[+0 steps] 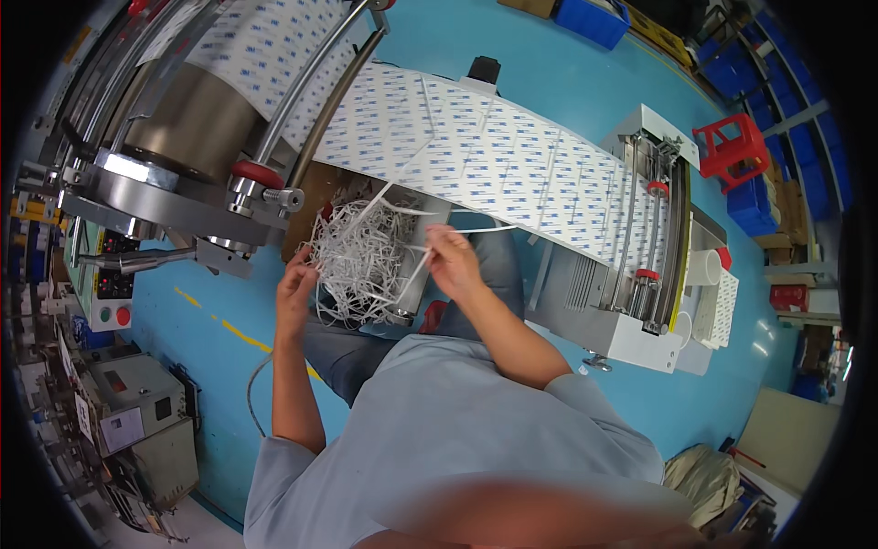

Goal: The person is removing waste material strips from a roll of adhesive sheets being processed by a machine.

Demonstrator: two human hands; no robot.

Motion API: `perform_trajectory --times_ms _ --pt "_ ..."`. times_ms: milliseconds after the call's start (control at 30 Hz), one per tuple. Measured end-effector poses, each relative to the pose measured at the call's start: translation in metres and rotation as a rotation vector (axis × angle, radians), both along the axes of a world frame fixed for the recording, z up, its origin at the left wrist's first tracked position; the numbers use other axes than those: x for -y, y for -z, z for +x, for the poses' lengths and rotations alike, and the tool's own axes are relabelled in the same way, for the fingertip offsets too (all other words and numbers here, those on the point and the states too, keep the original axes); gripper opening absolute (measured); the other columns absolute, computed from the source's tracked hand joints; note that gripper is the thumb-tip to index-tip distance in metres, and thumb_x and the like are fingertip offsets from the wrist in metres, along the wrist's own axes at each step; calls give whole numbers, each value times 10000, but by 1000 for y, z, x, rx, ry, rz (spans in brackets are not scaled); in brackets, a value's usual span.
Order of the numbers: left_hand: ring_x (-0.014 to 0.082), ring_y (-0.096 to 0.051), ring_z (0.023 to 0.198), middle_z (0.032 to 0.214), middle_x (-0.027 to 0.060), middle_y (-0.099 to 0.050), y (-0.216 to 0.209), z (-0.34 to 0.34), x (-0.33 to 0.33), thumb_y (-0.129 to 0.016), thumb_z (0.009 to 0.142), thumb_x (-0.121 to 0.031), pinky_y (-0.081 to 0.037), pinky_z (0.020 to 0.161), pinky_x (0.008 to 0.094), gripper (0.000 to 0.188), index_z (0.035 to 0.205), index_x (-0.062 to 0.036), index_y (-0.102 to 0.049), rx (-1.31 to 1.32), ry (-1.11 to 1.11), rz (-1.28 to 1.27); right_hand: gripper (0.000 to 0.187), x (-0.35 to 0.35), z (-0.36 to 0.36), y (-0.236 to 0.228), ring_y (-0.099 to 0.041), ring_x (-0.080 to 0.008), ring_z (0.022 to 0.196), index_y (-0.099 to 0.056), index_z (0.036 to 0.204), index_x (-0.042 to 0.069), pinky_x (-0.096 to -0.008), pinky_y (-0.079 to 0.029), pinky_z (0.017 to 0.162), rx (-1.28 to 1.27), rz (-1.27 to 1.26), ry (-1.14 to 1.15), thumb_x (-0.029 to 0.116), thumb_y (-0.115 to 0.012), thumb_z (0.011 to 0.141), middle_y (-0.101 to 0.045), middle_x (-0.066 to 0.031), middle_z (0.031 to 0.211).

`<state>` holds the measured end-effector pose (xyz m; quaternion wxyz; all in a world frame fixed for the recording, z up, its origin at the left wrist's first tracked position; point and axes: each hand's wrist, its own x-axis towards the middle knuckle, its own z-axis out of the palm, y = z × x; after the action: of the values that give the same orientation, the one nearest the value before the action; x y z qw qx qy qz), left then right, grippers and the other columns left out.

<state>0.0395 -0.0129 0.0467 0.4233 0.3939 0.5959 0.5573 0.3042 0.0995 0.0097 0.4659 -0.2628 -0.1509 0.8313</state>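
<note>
A loose tangle of thin white paper strips (358, 256) fills the space in front of my lap. My right hand (455, 261) is closed in a pinch on a thin white strip, which runs down toward the right side of the tangle. At the tangle's left edge, my left hand (294, 288) has its fingers curled together; what they hold, if anything, is too small to make out. Above both hands stretches a wide white web with blue print (494, 137). A few narrow strips hang from its near edge toward the tangle.
To the left stands a machine with a large metal roller (187, 123) and steel bars. The web reaches a silver unit (604, 316) with rods at the right. Beyond are a red plastic stool (732, 151) and blue bins (593, 20). Grey equipment (137, 403) sits lower left.
</note>
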Motion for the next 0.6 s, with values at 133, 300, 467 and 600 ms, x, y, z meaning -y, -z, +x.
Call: perform_trajectory --times_ms 133,300,467,600 --pt "244 -485 1148 1392 137 -335 -7 -14 13 -571 864 -122 -330 983 352 108 782 -51 -580 111 121 -7 353 0 -34 -5 -535 -69 674 -516 1126 76 -203 -414 565 67 152 -242 95 -651 800 -587 7 799" --pt "188 -525 1077 1280 109 -490 8 -36 21 -574 866 -227 -394 890 347 136 860 -91 -571 382 167 -121 293 -8 -84 -32 -532 -76 735 -533 1048 85 -204 -395 570 82 278 -317 100 -666 788 -575 14 858" --pt "114 -552 886 1052 30 -595 27 -47 23 -545 889 -270 -417 793 286 211 960 -76 -588 522 -115 -292 76 -15 -86 -20 -492 -56 608 -573 869 75 -205 -397 546 -13 203 -334 92 -625 816 -579 8 761" --pt "225 -549 987 1025 87 -599 25 -27 -4 -541 881 -250 -403 862 315 274 1038 -29 -581 -572 -319 -277 132 -27 -70 0 -491 -61 605 -541 828 68 -210 -402 541 127 226 -277 123 -660 809 -566 2 734"
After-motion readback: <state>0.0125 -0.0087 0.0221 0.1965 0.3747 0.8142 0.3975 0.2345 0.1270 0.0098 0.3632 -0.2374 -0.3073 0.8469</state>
